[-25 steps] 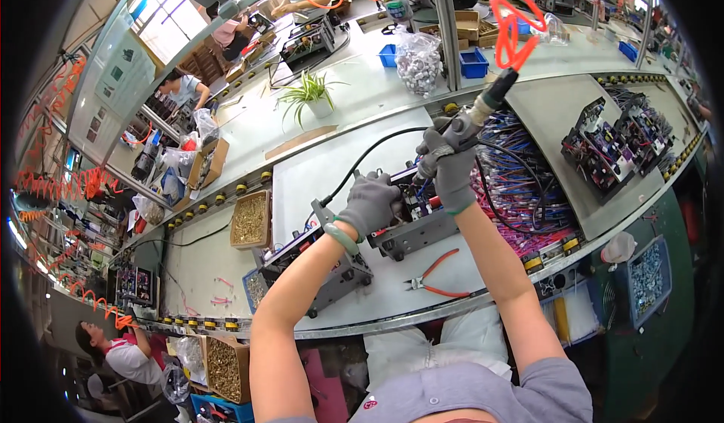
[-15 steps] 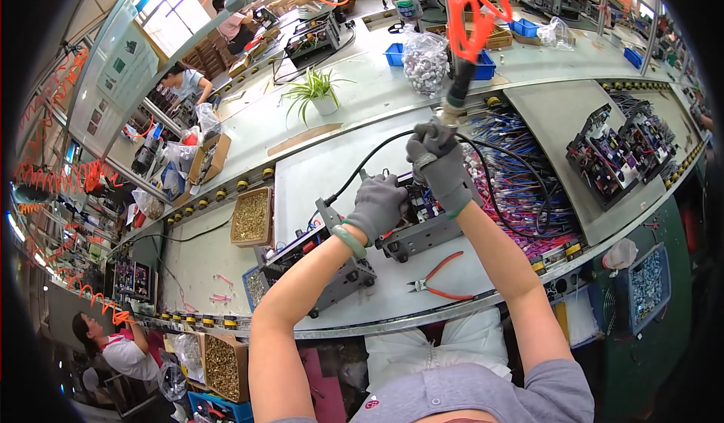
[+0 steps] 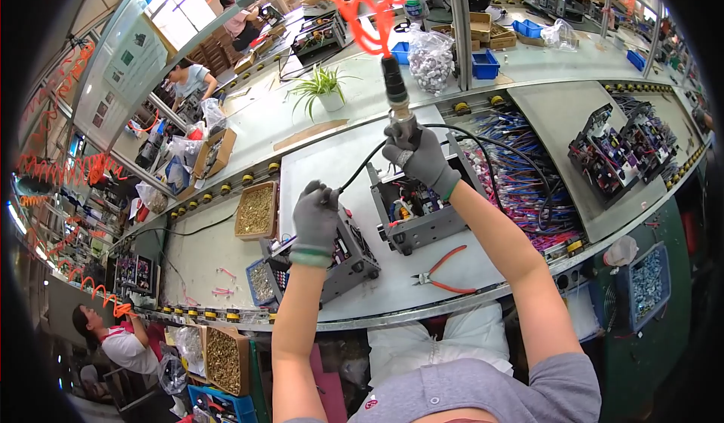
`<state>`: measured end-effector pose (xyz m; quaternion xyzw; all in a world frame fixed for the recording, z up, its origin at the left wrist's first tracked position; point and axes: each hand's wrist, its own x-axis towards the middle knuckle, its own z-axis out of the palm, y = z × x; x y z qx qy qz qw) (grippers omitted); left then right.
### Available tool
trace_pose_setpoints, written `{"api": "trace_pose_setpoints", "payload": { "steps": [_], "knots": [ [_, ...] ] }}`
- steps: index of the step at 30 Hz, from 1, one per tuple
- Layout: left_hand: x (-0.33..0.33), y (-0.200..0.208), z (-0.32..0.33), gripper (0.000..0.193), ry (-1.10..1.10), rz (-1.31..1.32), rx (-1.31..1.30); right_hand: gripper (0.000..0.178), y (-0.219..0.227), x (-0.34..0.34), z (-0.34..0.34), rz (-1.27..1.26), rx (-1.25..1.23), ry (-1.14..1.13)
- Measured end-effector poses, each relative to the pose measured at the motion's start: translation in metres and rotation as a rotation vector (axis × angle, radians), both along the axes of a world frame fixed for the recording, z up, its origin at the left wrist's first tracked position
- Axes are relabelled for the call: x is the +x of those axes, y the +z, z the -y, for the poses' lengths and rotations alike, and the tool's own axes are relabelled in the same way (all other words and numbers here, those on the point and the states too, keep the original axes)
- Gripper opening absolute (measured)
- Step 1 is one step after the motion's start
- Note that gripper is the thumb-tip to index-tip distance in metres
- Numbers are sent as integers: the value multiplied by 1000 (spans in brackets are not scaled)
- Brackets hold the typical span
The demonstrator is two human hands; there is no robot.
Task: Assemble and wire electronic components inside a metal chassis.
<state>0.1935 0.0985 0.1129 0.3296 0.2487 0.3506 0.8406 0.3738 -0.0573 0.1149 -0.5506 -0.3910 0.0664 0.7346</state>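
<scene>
My right hand (image 3: pixel 424 165), in a grey glove, is wrapped round an air screwdriver (image 3: pixel 400 106) held upright over the right open metal chassis (image 3: pixel 434 227). An orange coiled hose (image 3: pixel 367 12) rises from the tool's top. My gloved left hand (image 3: pixel 315 223) is closed above the left chassis (image 3: pixel 348 261), its fingertips beside the end of a black cable (image 3: pixel 360 173); what they hold, if anything, is hidden. That cable arches behind the right hand toward the wire bundles. Pliers with orange handles (image 3: pixel 445 276) lie on the bench in front of the right chassis.
A box of brass-coloured screws (image 3: pixel 256 210) and a small blue tray (image 3: pixel 260 282) stand left of the chassis. Bundles of coloured wires (image 3: pixel 520 182) lie to the right, before another pair of circuit assemblies (image 3: pixel 622 151). A potted plant (image 3: pixel 329 95) stands beyond; co-workers sit further off.
My left hand has moved left, away from the right chassis to the left one. The right hand and screwdriver have shifted left, and the hose has swung left too.
</scene>
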Motion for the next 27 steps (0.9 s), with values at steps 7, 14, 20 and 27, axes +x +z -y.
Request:
{"api": "trace_pose_setpoints", "payload": {
  "steps": [7,14,20,27],
  "knots": [
    [-115,-40,120,24,-502,35,-300,29,57,-73,61,-397,384,21],
    [-110,-88,185,31,-687,-7,-623,54,2,-150,144,-389,472,93],
    [-90,-55,191,36,-682,-159,-315,63,-6,-172,153,-376,465,-76],
    [-92,-59,186,37,-676,-191,-133,47,3,-177,148,-451,471,-139]
  ]
}}
